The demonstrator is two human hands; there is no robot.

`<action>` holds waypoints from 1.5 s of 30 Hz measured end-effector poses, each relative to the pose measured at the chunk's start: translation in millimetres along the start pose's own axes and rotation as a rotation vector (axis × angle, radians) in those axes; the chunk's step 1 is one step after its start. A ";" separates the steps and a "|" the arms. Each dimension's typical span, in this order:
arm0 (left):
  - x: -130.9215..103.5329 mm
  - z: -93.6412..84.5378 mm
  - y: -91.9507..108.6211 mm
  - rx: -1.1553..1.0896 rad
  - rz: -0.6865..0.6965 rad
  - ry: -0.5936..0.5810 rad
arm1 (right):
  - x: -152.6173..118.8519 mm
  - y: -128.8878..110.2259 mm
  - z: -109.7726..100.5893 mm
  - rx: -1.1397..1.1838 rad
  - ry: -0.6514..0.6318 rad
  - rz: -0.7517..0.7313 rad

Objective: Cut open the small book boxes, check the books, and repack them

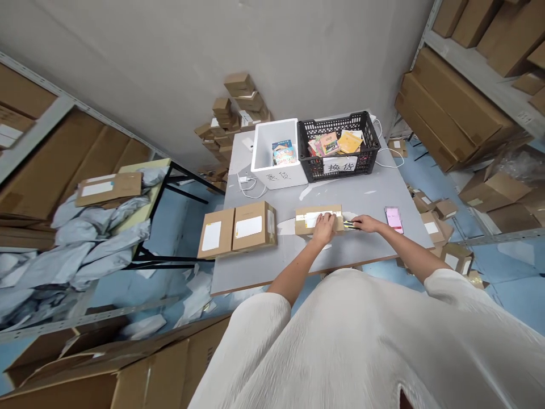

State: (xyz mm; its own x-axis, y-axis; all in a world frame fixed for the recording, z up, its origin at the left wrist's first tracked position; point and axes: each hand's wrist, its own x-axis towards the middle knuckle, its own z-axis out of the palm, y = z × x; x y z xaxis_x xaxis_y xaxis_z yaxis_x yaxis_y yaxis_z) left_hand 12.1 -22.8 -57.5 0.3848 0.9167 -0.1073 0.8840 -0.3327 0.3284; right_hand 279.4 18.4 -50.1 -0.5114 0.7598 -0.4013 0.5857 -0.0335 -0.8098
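A small cardboard box (300, 223) with a white label and tape lies on the grey table, close to its front edge. My left hand (325, 226) holds it from above, fingers bent over the label on its top. In my right hand (364, 223) is a box cutter (354, 226), its handle partly hidden by the fingers. The cutter's front end points left at the right end of the box; whether the blade touches the cardboard I cannot tell. Two labelled cardboard boxes (248, 227) stand side by side to the left.
At the table's back are a white foam box (258, 149) and a black plastic crate (313, 170), both holding booklets. A pink-screened phone (394, 220) lies right of my right hand. Grey parcel bags (68, 258) pile up left; shelves of cartons (451, 113) stand right.
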 end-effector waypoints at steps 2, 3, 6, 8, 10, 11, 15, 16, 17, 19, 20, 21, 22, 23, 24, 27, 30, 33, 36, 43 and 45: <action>-1.2 -1.7 -0.1 -0.013 0.003 -0.005 | -2.3 1.2 3.0 0.002 0.013 0.026; -2.3 -2.3 -0.2 -0.028 0.005 -0.003 | -4.5 3.4 3.4 0.020 0.037 0.052; -5.0 -4.3 -1.1 -0.084 0.003 0.039 | -13.7 12.7 0.8 0.118 0.124 0.126; -3.8 -6.9 -2.8 -0.108 -0.019 0.093 | -20.3 16.8 -2.2 0.162 0.181 0.141; 0.7 -10.7 -5.8 -0.122 -0.061 0.144 | -25.9 16.4 -4.0 0.146 0.232 0.121; 3.9 -12.7 -7.8 -0.126 -0.088 0.161 | -28.3 14.6 -4.0 0.116 0.251 0.096; 17.2 -17.9 -17.4 -0.107 -0.159 0.159 | -34.0 3.4 1.6 -0.065 0.297 -0.045; 19.9 -18.1 -19.8 -0.094 -0.154 0.138 | -34.7 1.3 3.8 -0.119 0.307 -0.075; 22.3 -18.0 -22.0 -0.081 -0.144 0.111 | -35.2 -0.1 5.9 -0.175 0.312 -0.095; 26.8 -17.6 -25.4 -0.066 -0.131 0.054 | -35.6 -0.9 9.1 -0.289 0.304 -0.109; 29.1 -17.4 -26.6 -0.062 -0.132 0.031 | -35.7 -0.4 10.0 -0.341 0.296 -0.105; 31.2 -17.4 -27.5 -0.059 -0.138 0.013 | -35.5 0.5 10.5 -0.385 0.292 -0.098; 33.1 -17.4 -27.9 -0.058 -0.147 0.001 | -35.3 1.5 10.7 -0.418 0.292 -0.093; 34.4 -17.4 -28.1 -0.057 -0.155 -0.006 | -34.9 2.7 10.8 -0.442 0.297 -0.089; 35.1 -17.0 -28.0 -0.058 -0.154 -0.009 | -34.4 3.8 11.2 -0.456 0.304 -0.088; 31.5 -12.6 -25.8 -0.060 -0.118 0.017 | -31.5 6.8 15.2 -0.460 0.324 -0.084; 23.3 -4.8 -21.3 -0.038 -0.109 0.080 | -25.8 9.4 24.1 -0.465 0.361 -0.074; 17.4 1.2 -17.4 -0.022 -0.135 0.140 | -19.5 14.1 30.5 -0.503 0.400 -0.074; 15.2 3.9 -16.7 -0.034 -0.127 0.172 | -17.7 24.4 25.9 -0.514 0.473 -0.083; 14.1 10.1 -20.3 -0.103 -0.124 0.195 | -17.8 48.2 10.9 -0.337 0.623 -0.026; 11.5 9.1 -23.3 -0.123 -0.113 0.194 | -14.3 47.6 17.9 -0.255 0.614 -0.030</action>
State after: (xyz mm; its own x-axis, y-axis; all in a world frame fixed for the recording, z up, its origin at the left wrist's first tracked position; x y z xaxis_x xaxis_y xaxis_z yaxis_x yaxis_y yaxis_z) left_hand -1.7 -6.5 -74.8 0.2170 0.9758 0.0288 0.8751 -0.2075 0.4371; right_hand 303.3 -5.7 -90.7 -0.1232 0.9924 -0.0023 0.7454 0.0910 -0.6604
